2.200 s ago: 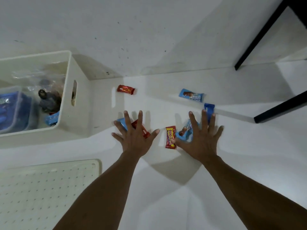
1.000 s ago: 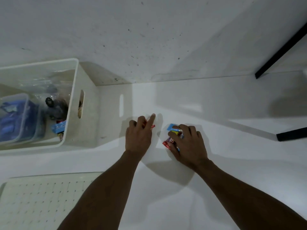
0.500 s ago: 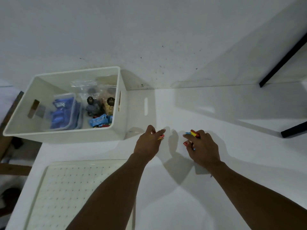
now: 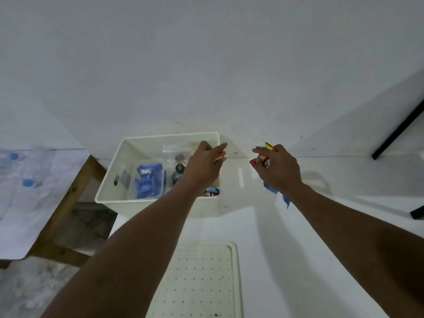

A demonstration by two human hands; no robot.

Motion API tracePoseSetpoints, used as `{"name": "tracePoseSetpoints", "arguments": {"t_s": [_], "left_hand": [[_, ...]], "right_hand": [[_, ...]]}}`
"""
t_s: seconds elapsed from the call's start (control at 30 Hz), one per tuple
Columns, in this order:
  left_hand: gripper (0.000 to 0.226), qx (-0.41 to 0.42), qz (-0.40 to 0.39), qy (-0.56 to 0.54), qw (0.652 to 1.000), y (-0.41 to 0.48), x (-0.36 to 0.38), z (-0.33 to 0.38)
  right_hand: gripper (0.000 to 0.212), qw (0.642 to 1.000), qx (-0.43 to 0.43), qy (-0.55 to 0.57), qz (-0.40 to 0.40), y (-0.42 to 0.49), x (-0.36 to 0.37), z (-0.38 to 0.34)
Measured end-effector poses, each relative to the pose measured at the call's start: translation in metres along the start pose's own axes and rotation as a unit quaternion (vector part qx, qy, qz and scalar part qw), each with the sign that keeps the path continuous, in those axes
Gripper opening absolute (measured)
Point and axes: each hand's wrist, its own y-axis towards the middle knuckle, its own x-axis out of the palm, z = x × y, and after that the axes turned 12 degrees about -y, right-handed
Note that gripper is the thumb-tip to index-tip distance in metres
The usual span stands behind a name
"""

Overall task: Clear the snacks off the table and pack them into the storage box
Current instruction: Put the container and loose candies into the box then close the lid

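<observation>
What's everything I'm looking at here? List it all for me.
storage box: one, white, on the table's left end by the wall.
clear tub: one, holding blue packets, inside the box.
dark-capped clear pouches: about two, inside the box.
perforated lid: one, cream, flat on the table, near edge.
table: one, white.
water bottles: at least two, clear with blue caps, far left, blurred.
black bars: two, far right.
snack packets in left hand: count hidden, red and yellow.
snack packets in right hand: several, red, yellow, blue.
left hand: closed, over the box.
right hand: closed, right of the box.
</observation>
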Motion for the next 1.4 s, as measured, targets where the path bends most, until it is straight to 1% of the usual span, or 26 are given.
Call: {"name": "tracePoseSetpoints", "arguments": {"t_s": [0.07,0.13,0.23,0.33,0.47,0.53,0.6,0.7,0.77,0.83,0.9,1.07,1.17,1.23,1.3,1.4], "left_hand": [[0.042,-0.052,0.013,0.009,0.999,0.005,-0.038,-0.023],[0.04,-0.105,0.037,-0.007,0.994,0.001,-0.064,-0.049],[0.037,-0.146,0.051,-0.032,0.987,-0.007,-0.082,-0.083],[0.029,-0.153,0.025,-0.041,0.987,-0.009,-0.082,-0.105],[0.03,-0.161,-0.032,-0.045,0.985,-0.001,-0.066,-0.128],[0.03,-0.168,-0.067,-0.035,0.983,0.003,-0.056,-0.137],[0.03,-0.177,-0.113,-0.034,0.977,0.005,-0.046,-0.142],[0.023,-0.168,-0.184,-0.047,0.967,0.005,-0.033,-0.152],[0.024,-0.172,-0.228,-0.031,0.958,0.006,-0.028,-0.156],[0.026,-0.179,-0.247,-0.022,0.952,0.006,-0.028,-0.157],[0.026,-0.177,-0.251,-0.022,0.951,0.005,-0.032,-0.155],[0.031,-0.163,-0.258,-0.015,0.952,-0.002,-0.05,-0.136],[0.034,-0.16,-0.23,-0.027,0.96,-0.014,-0.064,-0.121],[0.032,-0.157,-0.206,-0.029,0.966,-0.027,-0.07,-0.113],[0.027,-0.161,-0.164,-0.048,0.972,-0.044,-0.074,-0.11],[0.016,-0.171,-0.108,-0.077,0.976,-0.071,-0.073,-0.114]], "right_hand": [[0.034,0.999,-0.018,0.022,0.018,0.021,-0.004,-0.039],[0.035,0.998,-0.035,0.053,0.026,0.037,-0.001,-0.078],[0.038,0.995,-0.054,0.08,0.022,0.051,0.016,-0.13],[0.038,0.995,-0.054,0.086,0.014,0.055,0.043,-0.16],[0.037,0.997,-0.037,0.065,-0.003,0.051,0.081,-0.169],[0.036,0.997,-0.034,0.052,-0.051,0.048,0.097,-0.165],[0.031,0.991,-0.047,0.039,-0.118,0.046,0.109,-0.157],[0.019,0.976,-0.079,0.023,-0.202,0.046,0.115,-0.148],[0.019,0.96,-0.074,0.012,-0.269,0.047,0.115,-0.148],[0.02,0.944,-0.072,0.001,-0.322,0.049,0.114,-0.152],[0.022,0.933,-0.08,-0.013,-0.349,0.051,0.11,-0.157],[0.019,0.941,-0.06,0.001,-0.332,0.047,0.088,-0.165],[0.018,0.947,-0.057,-0.003,-0.316,0.036,0.074,-0.166],[0.018,0.955,-0.049,0.011,-0.291,0.023,0.067,-0.167],[0.017,0.965,-0.038,0.022,-0.26,0.004,0.061,-0.169],[0.013,0.983,-0.017,0.045,-0.176,-0.033,0.06,-0.171]]}}
